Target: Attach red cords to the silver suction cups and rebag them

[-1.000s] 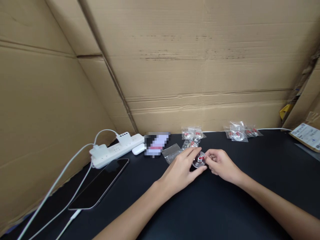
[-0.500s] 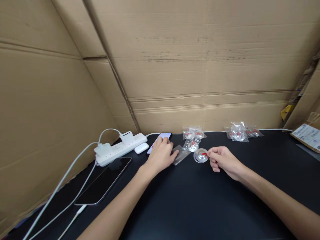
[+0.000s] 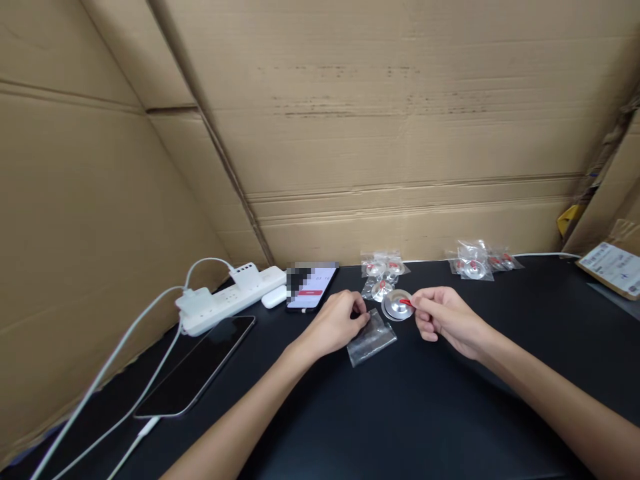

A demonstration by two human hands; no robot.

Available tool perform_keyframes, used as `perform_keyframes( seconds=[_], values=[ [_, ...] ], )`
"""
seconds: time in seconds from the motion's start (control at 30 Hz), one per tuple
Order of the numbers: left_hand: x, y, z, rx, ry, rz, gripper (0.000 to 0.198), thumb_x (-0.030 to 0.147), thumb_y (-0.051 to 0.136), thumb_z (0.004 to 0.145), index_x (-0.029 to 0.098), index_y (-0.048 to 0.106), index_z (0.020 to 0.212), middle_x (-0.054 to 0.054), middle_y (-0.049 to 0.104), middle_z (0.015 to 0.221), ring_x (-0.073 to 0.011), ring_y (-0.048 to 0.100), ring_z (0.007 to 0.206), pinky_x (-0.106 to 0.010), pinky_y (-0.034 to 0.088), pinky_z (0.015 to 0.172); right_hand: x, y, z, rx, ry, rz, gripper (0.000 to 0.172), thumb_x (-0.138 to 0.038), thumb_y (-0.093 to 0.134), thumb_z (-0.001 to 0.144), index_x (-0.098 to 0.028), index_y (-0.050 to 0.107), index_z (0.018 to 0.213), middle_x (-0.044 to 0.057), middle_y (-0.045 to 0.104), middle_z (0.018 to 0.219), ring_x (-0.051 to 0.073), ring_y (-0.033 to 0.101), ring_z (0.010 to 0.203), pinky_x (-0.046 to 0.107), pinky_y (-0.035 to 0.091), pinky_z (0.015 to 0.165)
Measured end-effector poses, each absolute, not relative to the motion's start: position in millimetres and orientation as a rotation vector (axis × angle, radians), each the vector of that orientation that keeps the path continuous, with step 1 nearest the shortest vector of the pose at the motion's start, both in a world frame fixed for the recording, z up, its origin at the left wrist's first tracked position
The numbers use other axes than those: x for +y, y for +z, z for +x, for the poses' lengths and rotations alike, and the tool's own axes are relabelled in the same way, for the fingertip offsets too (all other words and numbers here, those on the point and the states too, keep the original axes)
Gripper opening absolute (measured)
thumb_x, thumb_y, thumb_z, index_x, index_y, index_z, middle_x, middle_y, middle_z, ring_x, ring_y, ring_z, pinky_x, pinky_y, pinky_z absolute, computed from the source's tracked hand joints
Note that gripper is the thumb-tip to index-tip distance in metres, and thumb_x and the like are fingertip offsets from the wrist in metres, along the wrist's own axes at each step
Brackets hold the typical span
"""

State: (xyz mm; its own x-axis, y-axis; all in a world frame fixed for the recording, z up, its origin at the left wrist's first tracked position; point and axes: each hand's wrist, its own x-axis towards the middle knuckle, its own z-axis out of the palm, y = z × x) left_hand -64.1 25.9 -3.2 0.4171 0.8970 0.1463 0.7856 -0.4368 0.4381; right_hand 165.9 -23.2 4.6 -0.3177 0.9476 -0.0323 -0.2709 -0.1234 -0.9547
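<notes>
My left hand (image 3: 336,321) pinches the upper corner of a small clear plastic bag (image 3: 373,339) that lies on the black table (image 3: 430,413). My right hand (image 3: 443,316) is closed on the red tab of a clear round suction cup (image 3: 397,305), holding it just above the table beside the bag. Behind them lie two clusters of bagged suction cups, one in the middle (image 3: 383,268) and one further right (image 3: 475,265).
A lit phone (image 3: 311,287) lies at the back left of the hands, with a white earbud case (image 3: 275,297), a white power strip (image 3: 225,298) with cables and a dark phone (image 3: 200,363) further left. Cardboard walls (image 3: 350,133) enclose the table. A labelled box (image 3: 613,267) sits at right.
My left hand left the suction cup, reached to the phone and empty bag, then drew the bag toward me. The right hand has kept hold of the suction cup by its red tab.
</notes>
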Motion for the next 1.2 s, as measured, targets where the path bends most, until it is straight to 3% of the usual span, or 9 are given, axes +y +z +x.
perform_keyframes(
  seconds=[0.2,0.33,0.43,0.53,0.67,0.93,1.2],
  values=[
    [14,8,-66,1.467,0.434,2.422,0.043,0.053,0.068,0.071,0.018,0.064,0.095,-0.009,0.065,0.094,-0.0258,0.06,0.085,-0.033,0.043,0.07,-24,6,164,-1.222,1.572,-0.899,0.028,-0.031,0.068,0.081,-0.016,0.053,0.063,-0.006,0.043,0.051,0.005,0.036,0.043,0.021,0.028,0.04],
    [10,9,-62,1.448,0.392,2.338,0.027,0.042,0.067,0.073,0.019,0.062,0.086,-0.003,0.063,0.081,-0.0206,0.058,0.071,-0.028,0.038,0.058,-26,6,162,-1.228,1.561,-0.916,0.019,-0.027,0.068,0.077,-0.015,0.057,0.067,-0.005,0.045,0.052,0.005,0.037,0.043,0.02,0.029,0.04],
    [6,12,-52,1.391,0.581,2.336,0.009,0.027,0.059,0.078,0.019,0.058,0.075,-0.001,0.06,0.072,-0.0169,0.056,0.066,-0.027,0.037,0.057,-28,7,159,-1.257,1.501,-0.934,0.016,-0.026,0.068,0.074,-0.016,0.058,0.067,-0.005,0.045,0.05,0.006,0.037,0.043,0.021,0.03,0.04],
    [-1,18,-41,1.376,0.865,2.272,0.008,0.022,0.054,0.081,0.019,0.054,0.073,0.001,0.059,0.063,-0.0143,0.055,0.058,-0.025,0.038,0.054,-30,9,157,-1.319,1.367,-0.983,0.021,-0.032,0.068,0.077,-0.016,0.058,0.069,-0.006,0.043,0.048,0.006,0.035,0.041,0.021,0.03,0.039],
    [-12,20,-33,1.147,0.991,2.015,0.008,0.024,0.054,0.084,0.02,0.052,0.077,0.004,0.056,0.054,-0.0126,0.058,0.047,-0.021,0.041,0.043,-30,9,158,-1.412,1.171,-1.038,0.023,-0.038,0.066,0.081,-0.016,0.062,0.074,-0.005,0.045,0.053,0.007,0.036,0.042,0.022,0.029,0.039],
    [-9,23,-34,1.005,1.214,1.737,0.018,0.032,0.065,0.083,0.021,0.051,0.08,0.003,0.06,0.062,-0.0158,0.065,0.05,-0.022,0.049,0.037,-23,4,173,-1.553,0.668,-1.207,0.018,-0.032,0.062,0.083,-0.017,0.067,0.075,0.001,0.054,0.061,0.013,0.044,0.055,0.027,0.036,0.052],
    [-1,31,-39,0.861,1.204,1.645,0.022,0.032,0.069,0.082,0.02,0.05,0.08,-0.003,0.07,0.079,-0.0159,0.067,0.05,-0.021,0.047,0.034,-14,9,188,-1.524,0.603,-1.265,0.02,-0.034,0.061,0.082,-0.017,0.066,0.076,-0.001,0.05,0.056,0.012,0.043,0.051,0.026,0.032,0.049]
  ],
)
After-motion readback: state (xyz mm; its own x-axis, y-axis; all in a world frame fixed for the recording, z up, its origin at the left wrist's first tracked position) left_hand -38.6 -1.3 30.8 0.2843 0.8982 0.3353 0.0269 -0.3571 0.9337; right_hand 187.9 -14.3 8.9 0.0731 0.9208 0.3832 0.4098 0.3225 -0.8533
